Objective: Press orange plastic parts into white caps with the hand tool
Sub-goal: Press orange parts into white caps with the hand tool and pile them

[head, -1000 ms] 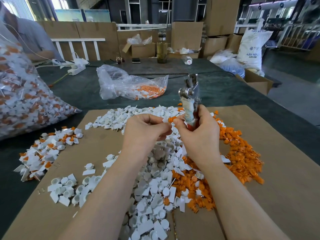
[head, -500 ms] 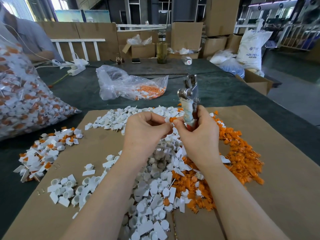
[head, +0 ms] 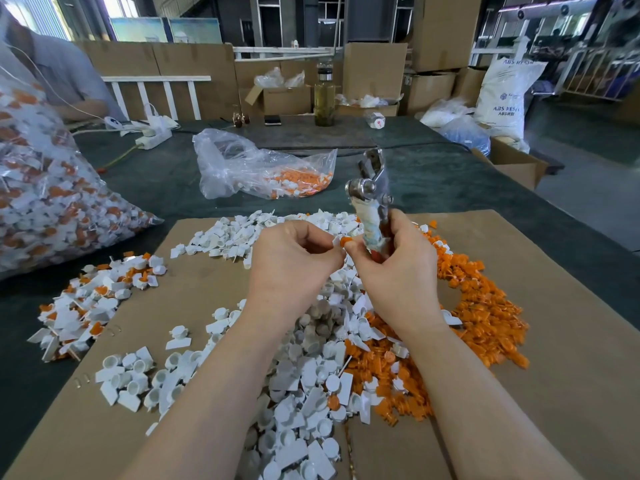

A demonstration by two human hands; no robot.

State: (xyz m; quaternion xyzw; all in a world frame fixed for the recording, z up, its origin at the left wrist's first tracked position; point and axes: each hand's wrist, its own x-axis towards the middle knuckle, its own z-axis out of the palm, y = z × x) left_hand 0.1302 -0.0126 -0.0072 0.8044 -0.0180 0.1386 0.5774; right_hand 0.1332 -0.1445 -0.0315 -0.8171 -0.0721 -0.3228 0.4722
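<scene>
1. Orange plastic part [head: 345, 241] sits just above the centre of the frame, pinched between the fingertips of both hands, with a small white cap [head: 336, 241] touching its left side.
2. The left hand [head: 294, 259] has its fingers curled inward, and its thumb and forefinger pinch the white cap.
3. The right hand [head: 398, 268] grips the hand tool [head: 372, 206] in its curled fingers, while its thumb and forefinger meet the orange part.
4. The hand tool stands nearly upright, its metal head above the hand and its wrapped handle running down into the palm; whether its jaws are apart cannot be told.
5. Below the hands, a pile of white caps [head: 304, 393] spreads across the cardboard sheet [head: 554, 375] from the middle to the bottom of the frame.
6. A pile of orange parts [head: 485, 317] lies to the right of the white caps, touching and partly mixing with them.
7. At the left, a smaller heap of mixed white and orange pieces [head: 93, 306] lies on the dark green table cover [head: 166, 181].
8. A large clear bag [head: 45, 195] full of white and orange pieces fills the left edge.
9. A smaller clear bag [head: 259, 168] with orange pieces lies above the centre.
</scene>
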